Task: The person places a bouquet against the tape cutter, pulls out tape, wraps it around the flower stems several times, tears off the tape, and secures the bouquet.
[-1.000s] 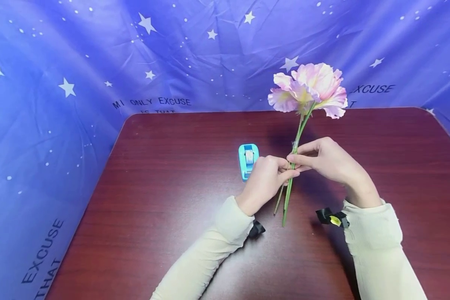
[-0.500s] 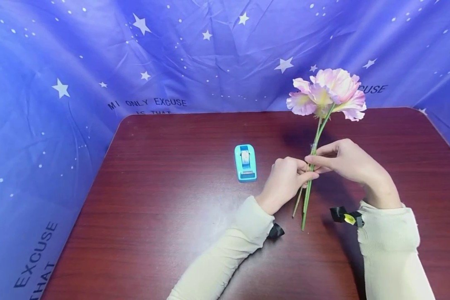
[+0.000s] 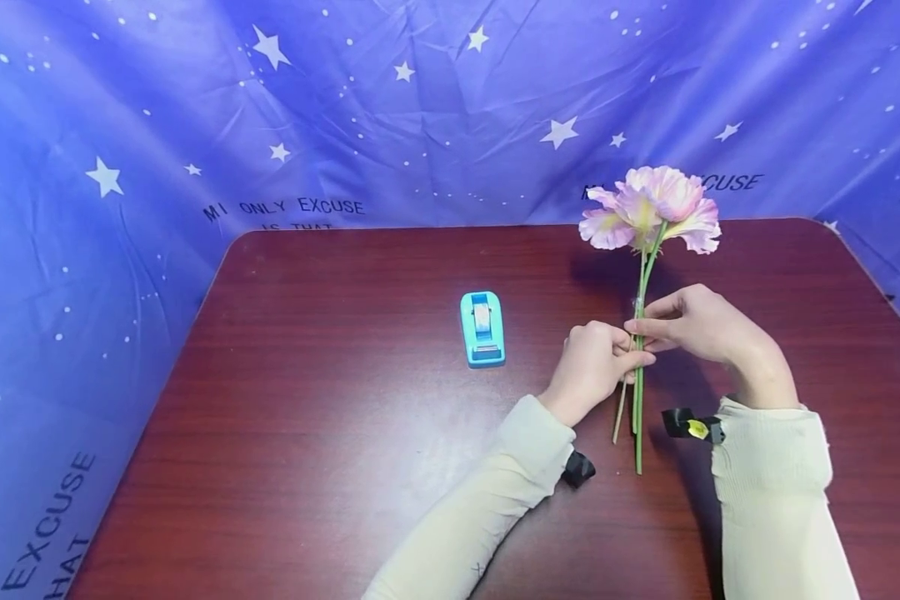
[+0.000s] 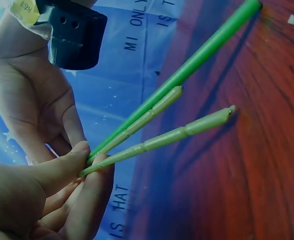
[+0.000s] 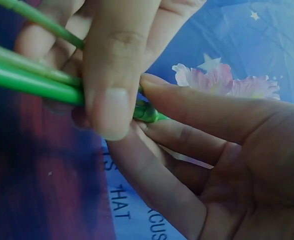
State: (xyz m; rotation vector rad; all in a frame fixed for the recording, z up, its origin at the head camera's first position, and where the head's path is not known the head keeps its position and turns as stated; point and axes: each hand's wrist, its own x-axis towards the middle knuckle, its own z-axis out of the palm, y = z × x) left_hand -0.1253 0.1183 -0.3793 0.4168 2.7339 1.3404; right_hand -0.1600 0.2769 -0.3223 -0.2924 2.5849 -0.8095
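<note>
Pink artificial flowers [image 3: 656,208] stand upright above the table in the head view, held by their green stems [image 3: 638,417]. My left hand [image 3: 588,367] pinches the stems between thumb and fingers, around their middle. Just above it, the fingertips of my right hand [image 3: 708,329] pinch the same stems. A clear, shiny patch like tape wraps them above my hands. Three stem ends poke out below my left thumb in the left wrist view: a bright green stem [image 4: 202,60] and two paler, jointed ones. In the right wrist view my left thumb covers part of the stems.
A light blue tape dispenser [image 3: 483,329] lies on the dark red-brown table [image 3: 307,375], left of my hands. Behind the table hangs a blue cloth [image 3: 420,108] printed with stars and lettering. Black wrist cameras sit at both cuffs.
Both hands and the flowers have moved right relative to the tape dispenser, then the flower heads sank a little. The head view has also shifted slightly. Both hands keep pinching the stems.
</note>
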